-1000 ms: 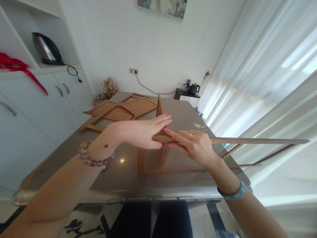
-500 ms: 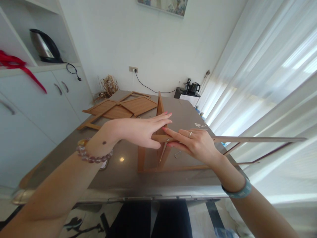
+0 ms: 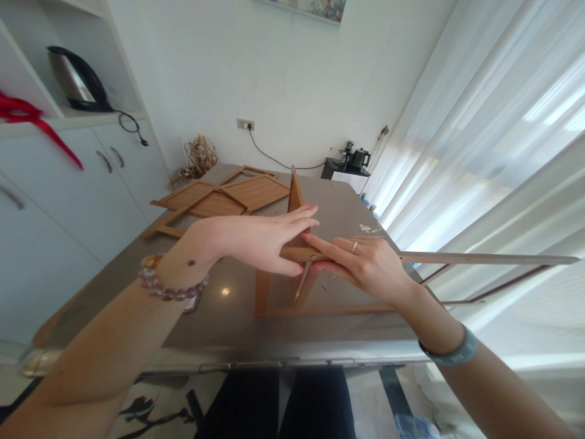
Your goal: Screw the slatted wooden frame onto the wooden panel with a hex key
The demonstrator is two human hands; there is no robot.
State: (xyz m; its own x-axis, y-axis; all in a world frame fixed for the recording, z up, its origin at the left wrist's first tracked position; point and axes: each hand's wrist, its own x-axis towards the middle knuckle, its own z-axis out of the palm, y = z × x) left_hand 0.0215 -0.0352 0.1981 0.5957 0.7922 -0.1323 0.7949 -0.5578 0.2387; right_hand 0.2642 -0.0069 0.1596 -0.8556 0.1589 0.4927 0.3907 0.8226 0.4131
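Note:
A wooden frame stands on the grey table (image 3: 228,329), with an upright panel (image 3: 295,195) and a long rail (image 3: 479,258) that runs off to the right. My left hand (image 3: 256,241) clasps the corner where they meet: its fingers lie stretched along the panel and its thumb sits under the rail. My right hand (image 3: 361,265) pinches the rail's end from the right, fingertips beside a small screw (image 3: 313,258) in the joint. A thin metal rod hangs down under the joint. Both hands touch at the corner.
A small Allen key (image 3: 327,283) lies on the table inside the frame. Several loose wooden panels (image 3: 219,198) lie at the back left. White cabinets (image 3: 68,201) with a kettle (image 3: 75,79) stand on the left, and curtains (image 3: 479,152) hang on the right.
Both hands keep their hold on the corner joint. My right fingers have shifted a little, so the screw shows. The view has dipped slightly.

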